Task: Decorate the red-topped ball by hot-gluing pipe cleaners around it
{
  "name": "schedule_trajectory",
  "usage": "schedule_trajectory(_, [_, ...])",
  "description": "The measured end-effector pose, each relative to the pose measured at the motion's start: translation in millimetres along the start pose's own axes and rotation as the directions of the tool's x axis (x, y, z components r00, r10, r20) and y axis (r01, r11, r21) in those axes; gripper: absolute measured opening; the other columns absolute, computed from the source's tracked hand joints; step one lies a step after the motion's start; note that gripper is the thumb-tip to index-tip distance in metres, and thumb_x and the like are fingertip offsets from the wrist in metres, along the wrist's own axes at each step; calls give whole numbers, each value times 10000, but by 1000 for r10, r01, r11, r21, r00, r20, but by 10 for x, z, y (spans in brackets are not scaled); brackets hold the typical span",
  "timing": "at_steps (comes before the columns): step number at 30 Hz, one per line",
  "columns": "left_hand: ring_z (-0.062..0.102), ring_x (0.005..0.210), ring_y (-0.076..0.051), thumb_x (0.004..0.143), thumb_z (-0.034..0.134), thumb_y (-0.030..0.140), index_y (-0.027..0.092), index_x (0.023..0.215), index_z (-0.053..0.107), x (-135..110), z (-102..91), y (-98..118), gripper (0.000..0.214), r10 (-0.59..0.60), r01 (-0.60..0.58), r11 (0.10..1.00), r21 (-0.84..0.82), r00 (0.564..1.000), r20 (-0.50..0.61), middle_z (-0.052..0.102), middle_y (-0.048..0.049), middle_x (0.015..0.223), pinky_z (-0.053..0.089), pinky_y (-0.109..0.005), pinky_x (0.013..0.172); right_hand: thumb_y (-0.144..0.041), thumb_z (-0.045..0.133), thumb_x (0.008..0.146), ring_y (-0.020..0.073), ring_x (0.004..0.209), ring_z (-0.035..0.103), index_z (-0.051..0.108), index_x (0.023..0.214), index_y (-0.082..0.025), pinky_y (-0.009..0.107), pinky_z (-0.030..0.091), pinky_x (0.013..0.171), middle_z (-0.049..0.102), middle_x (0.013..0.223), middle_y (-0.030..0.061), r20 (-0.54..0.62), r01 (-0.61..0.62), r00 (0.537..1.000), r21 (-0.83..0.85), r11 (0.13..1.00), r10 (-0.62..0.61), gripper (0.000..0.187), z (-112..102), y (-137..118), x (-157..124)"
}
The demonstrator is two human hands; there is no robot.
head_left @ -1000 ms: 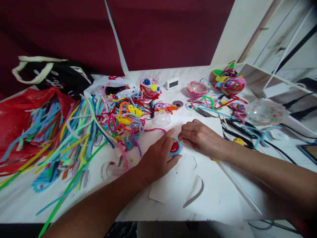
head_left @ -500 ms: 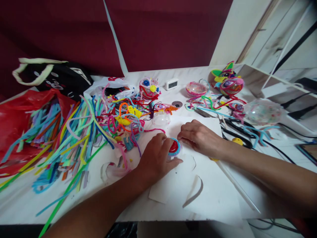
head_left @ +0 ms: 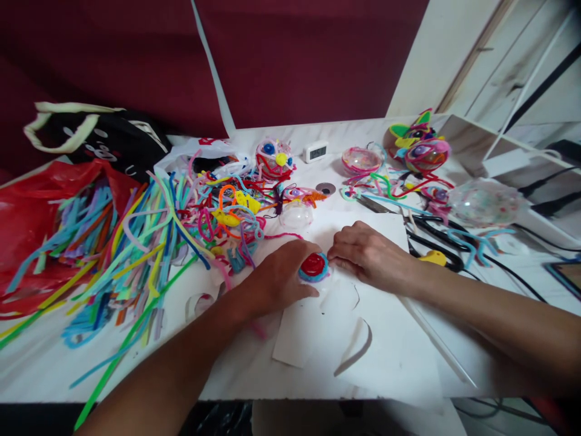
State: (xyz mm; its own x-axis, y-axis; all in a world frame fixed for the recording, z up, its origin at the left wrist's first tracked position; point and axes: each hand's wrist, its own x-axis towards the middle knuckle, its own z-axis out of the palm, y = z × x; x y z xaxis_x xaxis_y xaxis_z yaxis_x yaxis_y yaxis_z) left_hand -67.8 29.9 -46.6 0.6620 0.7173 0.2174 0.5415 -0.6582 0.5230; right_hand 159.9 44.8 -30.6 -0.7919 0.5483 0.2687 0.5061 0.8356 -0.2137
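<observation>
A small round pipe-cleaner piece (head_left: 313,267), red in the middle with a pale blue ring, sits low over white paper between both hands. My left hand (head_left: 284,275) curves round its left side, thumb near the front and fingers behind. The fingers of my right hand (head_left: 358,251) are closed together at its right edge; what lies inside them is hidden. A clear plastic dome (head_left: 296,215) stands just beyond my left hand. Curved paper offcuts (head_left: 355,350) lie on the white sheet (head_left: 390,339) in front.
To the left spreads a big heap of coloured pipe cleaners (head_left: 154,236) with a red plastic bag (head_left: 27,212). Decorated balls (head_left: 273,158), a small digital clock (head_left: 315,152) and a clear bowl (head_left: 485,203) stand at the back. Black-handled scissors (head_left: 436,242) lie beside my right forearm.
My left hand has shifted slightly left and its fingers have drawn off the red middle, so more of the round piece shows. My right hand stays at the edge, nearly unmoved.
</observation>
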Motion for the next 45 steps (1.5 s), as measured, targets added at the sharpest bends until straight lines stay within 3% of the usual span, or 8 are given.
schedule_trajectory(5, [568, 1125, -276, 672, 792, 304, 224, 1208, 480, 19, -38, -145, 626, 105, -106, 994, -10, 994, -13, 602, -77, 1203, 457, -433, 979, -279, 430, 961, 184, 798, 525, 650, 912, -156, 343, 331, 767, 595, 811, 60, 12, -3, 1000, -16, 1000, 3, 256, -13, -62, -19])
schedule_trajectory(11, [542, 1187, -257, 749, 730, 301, 248, 1319, 419, -11, -79, -168, 652, 125, -125, 992, 3, 991, 47, 577, -86, 1274, 459, -425, 1007, -245, 423, 956, 184, 813, 534, 646, 935, -149, 348, 341, 779, 598, 822, 59, 36, -24, 999, 7, 1000, 24, 244, -33, -96, -7])
schedule_trajectory(16, [529, 1222, -229, 887, 564, 376, 221, 1233, 501, -1, -92, -52, 383, 97, -98, 995, 13, 995, 37, 540, -80, 1345, 449, -400, 1027, -229, 449, 944, 179, 802, 542, 646, 916, -145, 342, 346, 776, 600, 812, 58, 16, -28, 999, 25, 999, 28, 216, -22, -86, 3])
schedule_trajectory(19, [504, 1256, -221, 938, 469, 319, 190, 1176, 536, 10, -56, 15, 279, 91, -90, 994, 62, 996, -10, 556, -90, 1330, 428, -391, 1057, -220, 455, 940, 181, 802, 543, 647, 915, -143, 343, 346, 773, 598, 810, 58, 17, -35, 999, 24, 999, 35, 208, -11, -85, 0])
schedule_trajectory(25, [528, 1231, -197, 924, 461, 205, 164, 1143, 519, -3, 17, 80, 230, 150, -144, 985, 96, 987, -61, 567, -107, 1299, 457, -352, 1040, -232, 491, 927, 186, 808, 548, 649, 915, -147, 346, 344, 769, 603, 814, 57, -1, -40, 999, 28, 999, 41, 180, -10, -63, -5])
schedule_trajectory(45, [504, 1257, -177, 913, 440, 99, 160, 1104, 550, -13, 25, 38, 228, 237, -229, 962, 148, 970, -44, 542, -115, 1318, 451, -291, 1031, -177, 513, 894, 189, 793, 579, 670, 910, -133, 353, 378, 777, 631, 818, 65, -27, -74, 997, 73, 995, 76, 164, -22, 6, 19])
